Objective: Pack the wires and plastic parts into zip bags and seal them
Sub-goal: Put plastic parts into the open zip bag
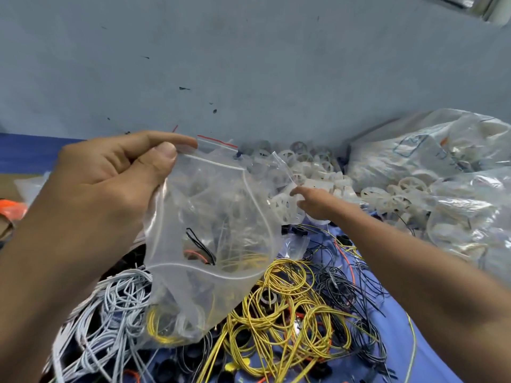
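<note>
My left hand pinches the zip bag by its near top corner, raised mid-scene; thin, limp, light, mouth gaping. One bag held. My right hand reaches far right, fingers loose on one white wheel: rigid, light, easy by the rim. Wire coils below are springy, uncountable.

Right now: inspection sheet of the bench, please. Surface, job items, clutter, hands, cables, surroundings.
Surface: blue cloth, mostly covered.
Job items: zip bag held up, mouth open, a few wires inside; white plastic wheels heaped at the back.
Clutter: large plastic sacks of white parts on the right; orange item at the left edge.
Hands: left hand pinches the bag's top corner; right hand reaches into the wheels, grip unclear.
Cables: yellow wires, grey wires and black wires in loose tangles.
Surroundings: grey-blue wall, scuffed.
</note>
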Action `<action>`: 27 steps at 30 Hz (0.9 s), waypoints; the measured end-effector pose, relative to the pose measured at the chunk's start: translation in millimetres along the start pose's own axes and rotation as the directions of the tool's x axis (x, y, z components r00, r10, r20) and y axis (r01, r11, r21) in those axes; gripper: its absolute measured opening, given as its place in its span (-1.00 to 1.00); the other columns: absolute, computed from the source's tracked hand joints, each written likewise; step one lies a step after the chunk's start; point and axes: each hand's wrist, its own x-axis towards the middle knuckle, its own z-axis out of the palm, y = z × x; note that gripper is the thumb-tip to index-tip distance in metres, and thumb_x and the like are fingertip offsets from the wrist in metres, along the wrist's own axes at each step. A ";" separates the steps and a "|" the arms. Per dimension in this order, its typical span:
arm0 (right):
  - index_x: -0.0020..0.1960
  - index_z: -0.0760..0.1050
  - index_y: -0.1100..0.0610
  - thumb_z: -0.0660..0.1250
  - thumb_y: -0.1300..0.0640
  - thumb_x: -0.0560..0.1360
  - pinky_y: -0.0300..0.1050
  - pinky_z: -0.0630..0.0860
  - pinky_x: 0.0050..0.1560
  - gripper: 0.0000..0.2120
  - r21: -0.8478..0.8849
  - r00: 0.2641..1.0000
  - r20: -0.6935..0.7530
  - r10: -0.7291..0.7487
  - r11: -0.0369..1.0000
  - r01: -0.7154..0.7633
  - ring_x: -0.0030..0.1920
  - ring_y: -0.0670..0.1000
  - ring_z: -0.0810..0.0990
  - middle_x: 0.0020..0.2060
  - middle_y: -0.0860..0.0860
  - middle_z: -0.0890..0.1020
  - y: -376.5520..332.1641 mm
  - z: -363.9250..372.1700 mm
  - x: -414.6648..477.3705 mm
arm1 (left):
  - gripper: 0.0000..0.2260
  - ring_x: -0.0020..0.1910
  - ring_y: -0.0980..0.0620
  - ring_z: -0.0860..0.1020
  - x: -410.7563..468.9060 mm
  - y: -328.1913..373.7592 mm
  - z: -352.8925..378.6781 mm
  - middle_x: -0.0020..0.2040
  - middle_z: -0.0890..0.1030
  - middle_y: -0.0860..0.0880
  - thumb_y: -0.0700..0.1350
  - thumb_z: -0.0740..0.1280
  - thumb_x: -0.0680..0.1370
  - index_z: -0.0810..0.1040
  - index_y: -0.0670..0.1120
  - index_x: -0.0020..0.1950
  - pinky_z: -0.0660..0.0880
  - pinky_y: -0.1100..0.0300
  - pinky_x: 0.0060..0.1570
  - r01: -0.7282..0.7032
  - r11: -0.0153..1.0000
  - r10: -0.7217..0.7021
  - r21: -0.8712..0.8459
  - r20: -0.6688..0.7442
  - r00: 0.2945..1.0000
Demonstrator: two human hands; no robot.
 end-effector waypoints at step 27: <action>0.12 0.61 -0.15 0.39 -0.05 0.53 -0.39 0.53 -0.22 -0.83 0.086 0.659 -0.554 -0.509 0.752 0.653 -0.24 -0.16 0.64 -0.10 -0.16 0.67 -128.9 -232.0 -294.5 | -0.82 -0.37 -0.20 0.54 -7.0 13.8 11.8 -0.28 0.62 -0.30 0.00 0.29 0.65 0.69 0.11 0.00 0.57 -0.02 -0.22 0.007 0.994 -0.016 0.113 0.076 0.997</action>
